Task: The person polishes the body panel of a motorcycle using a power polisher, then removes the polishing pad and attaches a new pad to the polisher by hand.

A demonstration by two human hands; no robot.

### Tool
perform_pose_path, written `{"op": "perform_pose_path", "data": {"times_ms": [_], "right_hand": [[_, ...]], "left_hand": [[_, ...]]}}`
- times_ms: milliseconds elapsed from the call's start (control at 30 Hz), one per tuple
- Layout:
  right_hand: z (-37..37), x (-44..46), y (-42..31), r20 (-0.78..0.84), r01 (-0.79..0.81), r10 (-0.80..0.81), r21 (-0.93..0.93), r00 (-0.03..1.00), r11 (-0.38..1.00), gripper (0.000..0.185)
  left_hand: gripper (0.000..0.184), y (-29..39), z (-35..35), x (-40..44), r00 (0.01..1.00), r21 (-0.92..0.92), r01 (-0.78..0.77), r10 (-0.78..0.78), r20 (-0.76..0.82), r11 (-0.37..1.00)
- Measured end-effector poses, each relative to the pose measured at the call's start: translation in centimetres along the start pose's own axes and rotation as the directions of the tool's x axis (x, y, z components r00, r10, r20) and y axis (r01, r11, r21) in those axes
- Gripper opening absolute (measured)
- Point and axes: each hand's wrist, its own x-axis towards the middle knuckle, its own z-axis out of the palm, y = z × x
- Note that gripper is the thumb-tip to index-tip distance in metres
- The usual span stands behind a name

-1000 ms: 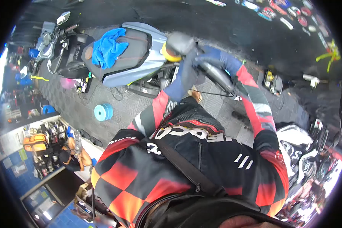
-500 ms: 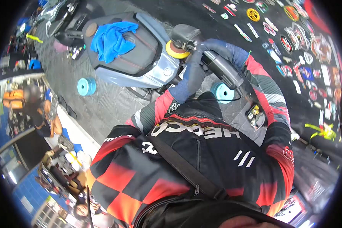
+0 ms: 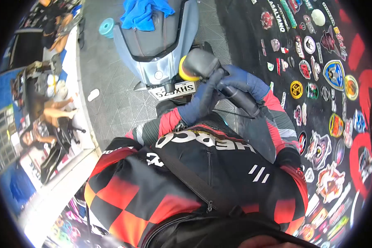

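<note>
Both my gloved hands hold a black power polisher [image 3: 201,63] at the rear of a motorcycle. My left hand [image 3: 203,98] is closed around its body near the head. My right hand [image 3: 240,82] wraps the body from the other side, just above the long handle [image 3: 244,101]. The polisher's yellow pad [image 3: 185,71] faces the grey-blue tail panel [image 3: 158,68], right beside its edge; I cannot tell whether they touch. Below the tail is a white licence plate [image 3: 172,91], seen upside down. A blue cloth [image 3: 146,15] lies on the dark seat [image 3: 153,41].
A black surface covered with many stickers [image 3: 301,89] runs along my right. A light-blue spool [image 3: 106,28] sits on the grey tiled floor [image 3: 115,103], left of the motorcycle. Farther left are a white ledge [image 3: 60,175] and a seated person [image 3: 43,136]. The polisher's cord trails by the handle.
My view has turned, so the motorcycle appears higher up and the plate now shows. Both hands keep hold of the polisher, its pad still beside the tail's edge.
</note>
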Motion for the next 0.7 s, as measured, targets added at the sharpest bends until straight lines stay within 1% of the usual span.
{"op": "perform_pose_path", "data": {"times_ms": [33,67,133,167,200,267,333,367,400,467,500,533,567,600,667,700], "right_hand": [[-0.4,-0.7,-0.8,0.053,-0.003,0.0,0.059,0.999,0.998,0.05],[-0.8,-0.5,-0.2,0.08,0.006,-0.012,0.072,0.997,0.997,0.05],[-2.1,0.2,1.1,0.174,-0.029,0.014,0.084,0.985,0.996,0.049],[-2.4,0.7,2.0,0.191,-0.046,0.013,0.166,0.981,0.985,0.046],[-2.7,0.6,2.2,0.21,-0.032,-0.002,0.159,0.978,0.987,0.046],[-2.9,0.1,2.2,0.142,0.013,-0.041,0.188,0.989,0.982,0.048],[-3.4,-1.3,1.8,0.17,0.013,-0.047,0.199,0.984,0.98,0.049],[-3.9,-1.5,1.7,0.172,-0.001,-0.035,0.206,0.984,0.978,0.05],[-4.3,-1.2,1.9,0.193,-0.002,-0.037,0.199,0.981,0.98,0.05],[-5.0,-0.6,2.6,0.212,-0.03,0.009,0.093,0.977,0.995,0.053],[-4.5,-0.1,2.6,0.22,-0.038,0.019,0.086,0.975,0.996,0.053],[-3.5,0.8,2.5,0.101,-0.015,0.001,0.142,0.995,0.99,0.053],[-2.8,1.6,2.5,-0.022,0.016,-0.012,0.194,1.0,0.981,0.053],[-2.8,2.5,3.0,-0.017,0.009,-0.006,0.186,1.0,0.983,0.053],[-2.7,4.4,3.9,0.149,0.085,-0.126,0.256,0.981,0.963,0.054],[-2.7,4.4,2.7,0.205,0.022,-0.067,0.214,0.976,0.977,0.053]], "left_hand": [[0.051,-0.7,0.6,0.2,0.998,0.002,-0.009,0.009,-0.065,1.0],[0.048,-1.7,1.0,0.1,0.991,0.002,-0.01,0.01,-0.131,1.0],[0.043,-2.4,0.3,1.7,0.994,-0.033,-0.034,0.03,-0.11,0.999],[0.04,-2.5,0.1,2.4,0.988,-0.022,-0.09,0.086,-0.129,0.996],[0.04,-2.7,0.6,2.6,0.984,-0.014,-0.112,0.109,-0.14,0.994],[0.042,-2.8,1.4,2.7,0.976,0.029,-0.101,0.105,-0.189,0.994],[0.04,-3.9,2.4,2.6,0.97,0.0,-0.119,0.116,-0.215,0.993],[0.038,-4.5,3.0,2.6,0.959,-0.005,-0.131,0.125,-0.255,0.991],[0.036,-4.8,3.3,2.6,0.948,-0.012,-0.14,0.13,-0.29,0.99],[0.034,-4.3,3.0,2.9,0.938,-0.018,-0.144,0.13,-0.321,0.989],[0.035,-3.5,2.4,3.1,0.943,0.014,-0.186,0.183,-0.278,0.982],[0.035,-2.6,1.7,3.3,0.945,0.045,-0.229,0.233,-0.23,0.972],[0.035,-2.0,0.6,3.8,0.925,-0.003,-0.255,0.243,-0.291,0.967],[0.033,-0.9,0.3,3.3,0.948,-0.048,-0.233,0.216,-0.235,0.971],[0.03,-1.0,-1.6,3.2,0.909,0.206,-0.307,0.351,-0.227,0.929],[0.03,-1.1,-1.0,3.2,0.909,0.198,-0.307,0.348,-0.228,0.931]]}}
